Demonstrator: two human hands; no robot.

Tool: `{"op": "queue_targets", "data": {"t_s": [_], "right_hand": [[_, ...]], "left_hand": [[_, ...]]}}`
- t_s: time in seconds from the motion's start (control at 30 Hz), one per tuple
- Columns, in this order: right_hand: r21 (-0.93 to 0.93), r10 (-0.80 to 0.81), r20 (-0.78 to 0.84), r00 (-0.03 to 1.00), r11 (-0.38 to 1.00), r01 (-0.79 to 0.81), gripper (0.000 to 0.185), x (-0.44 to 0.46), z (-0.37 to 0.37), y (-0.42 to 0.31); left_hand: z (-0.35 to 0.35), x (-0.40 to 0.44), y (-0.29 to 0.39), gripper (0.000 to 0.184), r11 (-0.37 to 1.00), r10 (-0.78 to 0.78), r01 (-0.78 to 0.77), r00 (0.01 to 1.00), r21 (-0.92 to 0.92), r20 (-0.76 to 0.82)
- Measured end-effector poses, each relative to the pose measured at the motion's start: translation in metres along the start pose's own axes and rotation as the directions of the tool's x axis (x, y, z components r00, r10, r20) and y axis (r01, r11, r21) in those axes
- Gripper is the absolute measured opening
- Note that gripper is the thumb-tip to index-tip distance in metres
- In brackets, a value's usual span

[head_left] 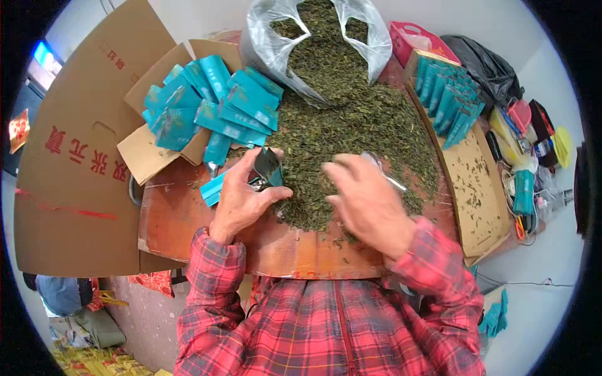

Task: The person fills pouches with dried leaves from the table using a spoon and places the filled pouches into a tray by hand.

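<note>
My left hand (241,202) is wrapped round an opened teal packet (268,168), whose silvery inside shows at the mouth. Over the loose dried leaves (307,147) hangs my right hand (367,200), slightly blurred, its fingers apart and curved downward, with nothing visible between them. A metal tool (389,175) lies partly behind the right hand. The leaves spread across the reddish table (301,254) from a clear plastic bag (266,53) full of them. Another teal packet (213,190) lies beside my left hand.
Many teal packets (238,106) overflow a cardboard box (147,153) at the left, next to a tall cardboard sheet (75,200). At the right, teal packets (445,100) stand in a shallow cardboard tray (480,207), near a pink basket (401,41) and a black bag (483,62).
</note>
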State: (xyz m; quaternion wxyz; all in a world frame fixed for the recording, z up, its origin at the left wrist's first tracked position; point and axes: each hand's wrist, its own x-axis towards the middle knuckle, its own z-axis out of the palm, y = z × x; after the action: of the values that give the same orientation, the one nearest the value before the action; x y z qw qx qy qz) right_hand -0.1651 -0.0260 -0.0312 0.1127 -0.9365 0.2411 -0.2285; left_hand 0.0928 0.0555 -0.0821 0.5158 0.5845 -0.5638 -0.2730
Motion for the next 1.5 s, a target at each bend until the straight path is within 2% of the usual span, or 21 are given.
{"op": "queue_targets", "data": {"t_s": [0.07,0.13,0.17,0.27,0.3,0.4,0.43,0.53,0.83,0.93,1.03,1.27,1.3,1.4,1.5], "right_hand": [[-0.179,0.067,-0.062,0.996,0.981,-0.077,0.054,-0.028,-0.016,0.022],[-0.268,0.228,-0.021,0.973,0.937,-0.225,0.057,-0.049,-0.031,0.040],[-0.295,0.259,-0.047,0.965,0.919,-0.261,0.053,-0.059,-0.034,0.049],[-0.360,0.435,0.073,0.898,0.851,-0.383,0.049,-0.076,-0.037,0.068],[-0.347,0.377,0.044,0.925,0.874,-0.340,0.044,-0.081,-0.035,0.074],[-0.255,0.400,0.094,0.912,0.895,-0.366,0.046,-0.085,-0.023,0.086],[-0.225,0.372,0.077,0.925,0.910,-0.347,0.040,-0.083,-0.020,0.087],[-0.173,0.383,0.077,0.921,0.914,-0.366,0.036,-0.081,-0.012,0.094],[-0.068,0.220,-0.140,0.965,0.971,-0.231,0.005,-0.065,-0.032,0.087],[-0.067,0.229,-0.106,0.968,0.969,-0.237,0.004,-0.055,-0.040,0.079],[-0.067,0.222,-0.081,0.972,0.971,-0.228,0.003,-0.049,-0.025,0.082],[0.064,0.235,-0.181,0.955,0.972,-0.227,0.004,-0.032,0.016,0.089],[0.088,0.239,-0.200,0.950,0.970,-0.225,0.004,-0.031,0.021,0.091],[0.118,0.260,-0.238,0.936,0.964,-0.237,0.004,-0.033,0.026,0.095],[0.138,0.267,-0.284,0.921,0.962,-0.236,0.005,-0.036,0.022,0.095]], "left_hand": [[0.001,0.004,-0.002,0.067,0.999,-0.026,0.026,1.000,-0.031,0.008],[0.005,0.010,-0.005,0.066,0.998,-0.027,0.029,0.999,-0.063,0.023],[0.009,0.013,-0.006,0.067,0.981,-0.054,0.061,0.998,-0.187,0.042],[0.020,0.025,0.001,0.071,0.977,-0.065,0.080,0.994,-0.196,0.086],[0.023,0.031,0.001,0.072,0.967,-0.103,0.128,0.987,-0.219,0.124],[0.029,0.048,-0.008,0.070,0.963,-0.139,0.174,0.975,-0.206,0.173],[0.034,0.052,-0.008,0.067,0.970,-0.102,0.132,0.983,-0.206,0.150],[0.042,0.061,-0.010,0.066,0.967,-0.120,0.149,0.982,-0.206,0.146],[0.048,0.076,-0.012,0.066,0.987,-0.116,0.133,0.979,-0.093,0.165],[0.052,0.078,-0.009,0.065,0.971,-0.150,0.179,0.972,-0.157,0.178],[0.060,0.079,-0.013,0.064,0.969,-0.113,0.157,0.968,-0.189,0.222],[0.082,0.077,-0.005,0.063,0.927,-0.074,0.172,0.954,-0.332,0.290],[0.083,0.077,-0.002,0.063,0.921,-0.123,0.226,0.941,-0.317,0.315],[0.089,0.076,-0.003,0.076,0.912,-0.113,0.238,0.928,-0.335,0.354],[0.088,0.074,-0.001,0.073,0.924,-0.111,0.222,0.935,-0.312,0.338]]}}
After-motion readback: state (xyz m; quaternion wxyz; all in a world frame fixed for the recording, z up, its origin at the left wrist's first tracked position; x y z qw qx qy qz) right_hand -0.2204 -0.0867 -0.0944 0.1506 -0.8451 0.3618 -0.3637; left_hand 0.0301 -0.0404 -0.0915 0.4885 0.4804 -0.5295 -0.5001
